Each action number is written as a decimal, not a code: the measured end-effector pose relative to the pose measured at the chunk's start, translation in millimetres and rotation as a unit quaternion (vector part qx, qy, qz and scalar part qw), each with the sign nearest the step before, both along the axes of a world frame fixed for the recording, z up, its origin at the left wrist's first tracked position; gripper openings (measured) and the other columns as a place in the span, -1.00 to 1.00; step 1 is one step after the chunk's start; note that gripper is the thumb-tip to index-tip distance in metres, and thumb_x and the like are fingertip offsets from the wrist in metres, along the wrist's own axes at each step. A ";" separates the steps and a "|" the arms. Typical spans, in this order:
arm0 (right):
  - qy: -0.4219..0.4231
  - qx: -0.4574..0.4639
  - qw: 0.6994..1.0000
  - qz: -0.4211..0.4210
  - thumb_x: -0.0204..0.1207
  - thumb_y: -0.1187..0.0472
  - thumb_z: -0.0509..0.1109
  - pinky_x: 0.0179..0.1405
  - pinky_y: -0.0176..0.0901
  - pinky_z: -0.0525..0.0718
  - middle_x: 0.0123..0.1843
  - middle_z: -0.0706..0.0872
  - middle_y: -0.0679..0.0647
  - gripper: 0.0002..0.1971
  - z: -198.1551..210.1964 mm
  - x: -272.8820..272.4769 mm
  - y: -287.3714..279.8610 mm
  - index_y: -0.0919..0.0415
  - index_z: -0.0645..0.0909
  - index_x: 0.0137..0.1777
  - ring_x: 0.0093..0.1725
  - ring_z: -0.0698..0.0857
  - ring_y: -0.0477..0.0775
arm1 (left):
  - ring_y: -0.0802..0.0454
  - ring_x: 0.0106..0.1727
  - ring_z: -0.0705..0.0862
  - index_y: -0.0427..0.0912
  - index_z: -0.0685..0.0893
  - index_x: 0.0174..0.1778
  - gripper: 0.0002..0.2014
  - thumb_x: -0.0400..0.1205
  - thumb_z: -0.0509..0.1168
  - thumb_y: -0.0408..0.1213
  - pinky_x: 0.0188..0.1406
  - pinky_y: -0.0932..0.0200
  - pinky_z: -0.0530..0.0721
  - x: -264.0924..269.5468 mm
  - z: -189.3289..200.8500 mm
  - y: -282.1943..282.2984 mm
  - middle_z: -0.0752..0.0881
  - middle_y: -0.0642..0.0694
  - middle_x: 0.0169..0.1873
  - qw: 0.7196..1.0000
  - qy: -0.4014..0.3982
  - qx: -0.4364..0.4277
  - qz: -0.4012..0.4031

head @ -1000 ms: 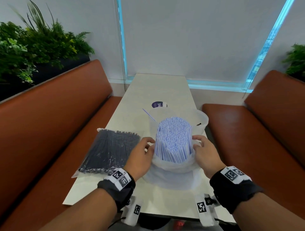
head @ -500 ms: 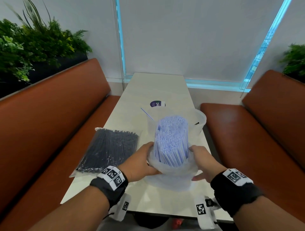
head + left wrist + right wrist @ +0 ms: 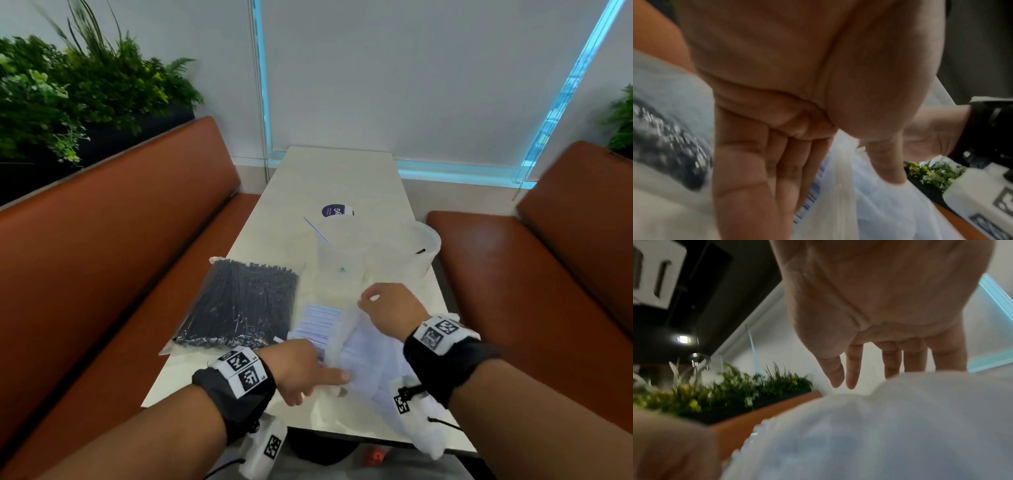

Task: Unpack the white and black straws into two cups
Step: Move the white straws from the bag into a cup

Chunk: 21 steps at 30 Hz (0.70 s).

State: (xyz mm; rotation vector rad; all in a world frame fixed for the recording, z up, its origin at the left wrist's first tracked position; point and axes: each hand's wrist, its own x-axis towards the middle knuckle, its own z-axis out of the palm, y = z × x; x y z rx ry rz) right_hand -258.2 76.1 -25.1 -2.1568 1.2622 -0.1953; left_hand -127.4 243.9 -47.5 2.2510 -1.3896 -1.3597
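Observation:
The bundle of white straws [image 3: 318, 322] lies on its side on the table [image 3: 342, 178] in a loose clear bag [image 3: 373, 363], blurred by motion. My left hand [image 3: 308, 370] rests against the bag's near end, fingers [image 3: 756, 178] straight along the straws [image 3: 813, 194] and thumb spread on the plastic. My right hand [image 3: 368, 301] pinches the bag's plastic [image 3: 859, 434] between thumb and forefinger [image 3: 853, 378]. A sealed bag of black straws [image 3: 239, 305] lies to the left. Behind stand two translucent cups: the left cup [image 3: 339, 253] holds one white straw, the right cup [image 3: 411, 253] one black straw.
A round purple sticker [image 3: 337, 210] sits on the table beyond the cups. Brown benches [image 3: 102, 257] flank the table on both sides, with plants [image 3: 68, 96] behind the left one. The table's near edge [image 3: 342, 433] runs just under my wrists.
The white straw bundle stood upright between both hands; now it lies tipped over on the table. My left hand dropped to its near end and my right hand moved to pinch the plastic.

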 end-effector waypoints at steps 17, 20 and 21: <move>0.022 -0.006 0.999 0.047 0.60 0.37 0.20 0.25 -0.23 0.47 0.25 0.62 0.03 -0.67 -41.0 -7.6 2.4 0.01 0.77 -0.02 0.34 0.62 0.08 | -0.03 0.77 0.01 -0.08 0.10 0.77 -0.35 0.81 -0.19 0.19 0.73 -0.15 -0.10 15.3 -48.8 -37.9 0.13 -0.07 0.76 0.901 -0.320 -0.216 -0.198; 0.197 -0.087 0.976 0.021 0.59 -0.06 0.14 0.36 0.26 0.40 0.22 0.54 -0.13 -0.72 -41.5 -2.9 10.7 -0.24 0.64 0.16 0.38 0.53 0.08 | -0.08 0.74 0.10 -0.07 0.16 0.73 -0.34 0.78 -0.23 0.24 0.72 -0.18 0.00 13.4 -55.9 -45.2 0.21 -0.07 0.72 0.902 -0.316 -0.233 -0.182; 0.210 -0.067 0.975 0.017 0.52 -0.21 0.14 0.32 0.32 0.40 0.25 0.51 -0.17 -0.67 -41.6 -2.2 14.1 -0.30 0.57 0.22 0.39 0.50 0.07 | -0.09 0.73 0.14 -0.08 0.18 0.71 -0.33 0.77 -0.24 0.25 0.71 -0.18 0.04 13.0 -57.4 -45.7 0.24 -0.07 0.70 0.901 -0.316 -0.239 -0.176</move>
